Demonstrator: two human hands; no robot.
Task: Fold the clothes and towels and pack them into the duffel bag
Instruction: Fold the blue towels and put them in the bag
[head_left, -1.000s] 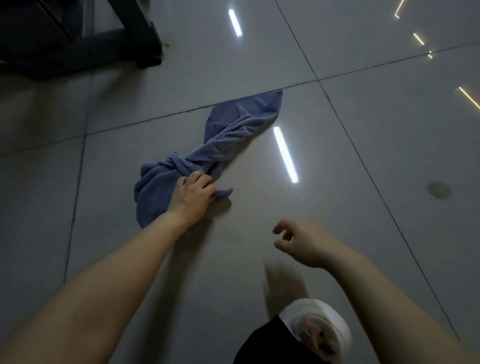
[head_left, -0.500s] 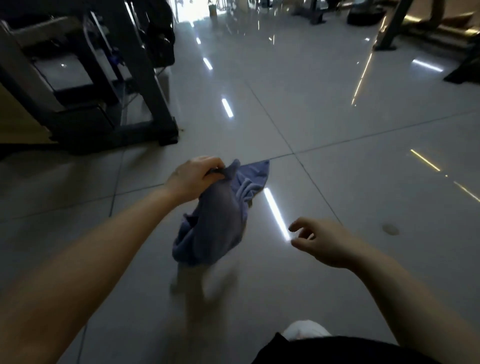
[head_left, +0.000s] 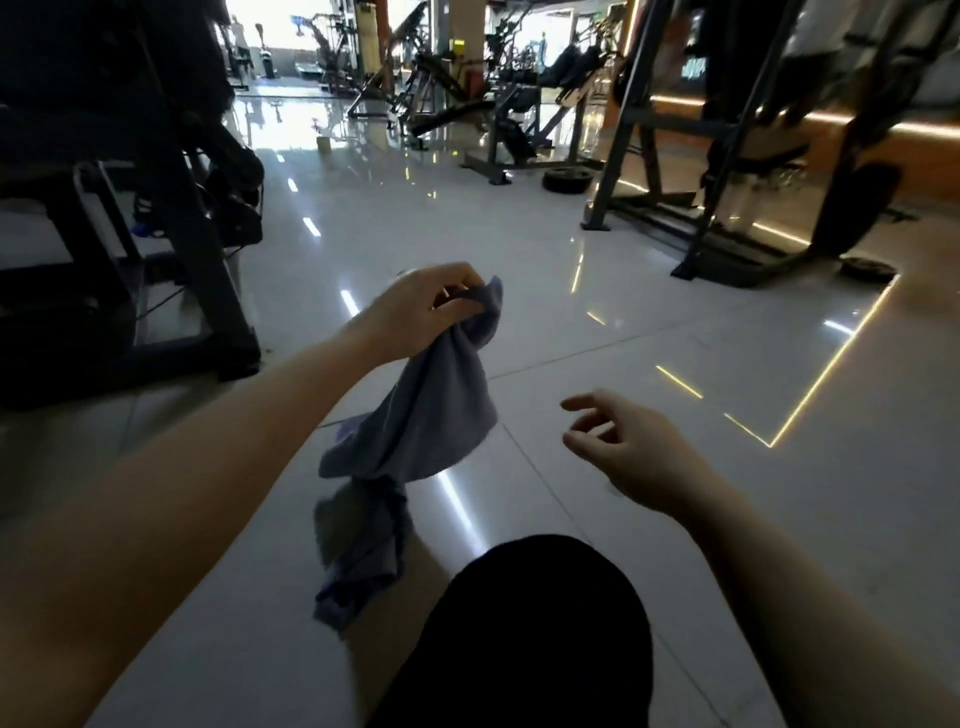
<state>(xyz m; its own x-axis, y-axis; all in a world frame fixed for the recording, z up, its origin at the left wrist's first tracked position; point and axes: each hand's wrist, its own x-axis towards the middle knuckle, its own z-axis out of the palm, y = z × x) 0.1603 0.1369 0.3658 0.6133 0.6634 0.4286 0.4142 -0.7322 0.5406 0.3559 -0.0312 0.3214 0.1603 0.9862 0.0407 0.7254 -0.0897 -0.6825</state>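
The shiny tiled floor (head_left: 649, 291) of a gym stretches out, with dark machines (head_left: 156, 208) on the left and right. The left hand (head_left: 421, 312) pinches the top of the blue towel (head_left: 415, 431), which hangs bunched above the floor. The right hand (head_left: 623, 447) waits near it, fingers loose and apart, holding nothing. It should grab a second corner and pull the towel flat. A black knee (head_left: 535, 634) sits just below and could get in the way. No bag shows.

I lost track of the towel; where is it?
Centre-left in the head view, the blue towel hangs from the left hand, above the floor.
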